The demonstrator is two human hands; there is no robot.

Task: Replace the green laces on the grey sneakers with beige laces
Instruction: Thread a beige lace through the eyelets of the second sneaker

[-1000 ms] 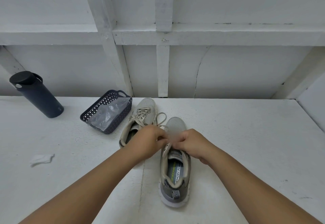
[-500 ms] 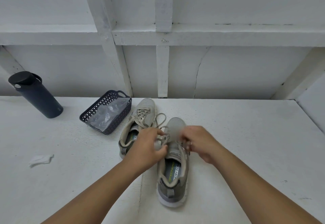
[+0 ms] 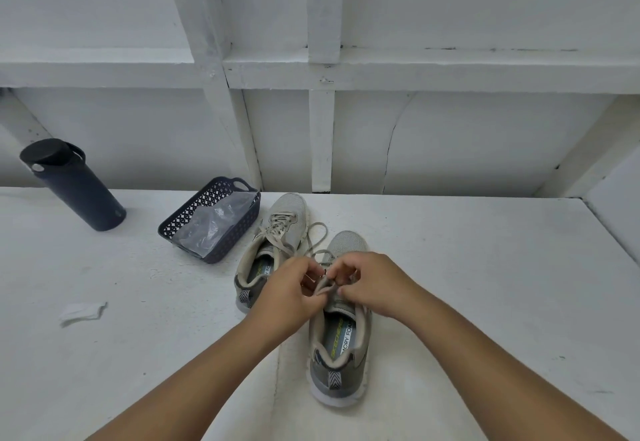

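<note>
Head view: one wide look down at a white bench [image 3: 485,284] against a white panelled wall.
Near sneaker: grey mesh sneaker [image 3: 341,329], toe pointing away, heel with a striped pull tab nearest the camera; printed insole shows through the open collar.
Beige lace: lace [image 3: 320,250] runs from the near sneaker's eyelets, loops out over the bench between the two shoes, and comes back under the hands.
Left hand: left hand [image 3: 289,288] sits over the near sneaker's tongue area on its left side, fingers curled and pinching the lace.
Right hand: right hand [image 3: 372,283] sits just right of it over the same spot, fingertips curled and pinching the lace; the two hands nearly touch.
Far sneaker: second grey sneaker [image 3: 273,243], further back and to the left, already laced in beige, its heel just beside the left hand.
Basket: dark plastic basket [image 3: 194,218] left of the far sneaker, holding a clear plastic bag [image 3: 216,224].
Bottle: dark bottle [image 3: 74,187] stands at far left.
Scrap: white crumpled scrap [image 3: 81,312] lies on the bench at left.
</note>
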